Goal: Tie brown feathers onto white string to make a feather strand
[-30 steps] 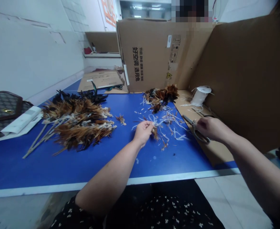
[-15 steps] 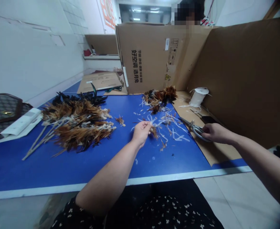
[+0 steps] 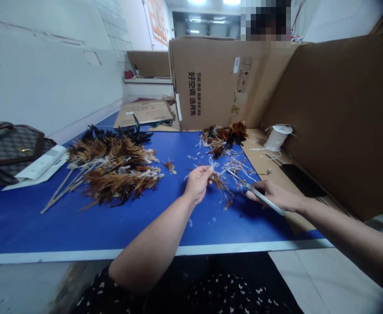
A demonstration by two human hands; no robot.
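Observation:
My left hand [image 3: 197,182] is closed in a pinch on a small brown feather tuft [image 3: 218,180] just above the blue table [image 3: 113,218]. My right hand [image 3: 274,196] grips a pair of metal scissors [image 3: 243,183], whose blades point left toward the tuft and almost reach it. White trimmings and feather scraps [image 3: 235,168] lie scattered under and behind both hands. A small heap of brown and black feathers [image 3: 223,136] sits further back.
A large pile of brown feathers on sticks [image 3: 111,168] lies at the left. A patterned handbag [image 3: 10,150] and white papers [image 3: 42,165] are at far left. Cardboard walls [image 3: 338,113], a box [image 3: 211,83], a white spool [image 3: 277,137] and a dark phone [image 3: 302,180] stand right.
My right hand lifted the scissors off the cardboard and brought them left, blades now close to the tuft. My left hand stayed nearly in place, still pinching the tuft.

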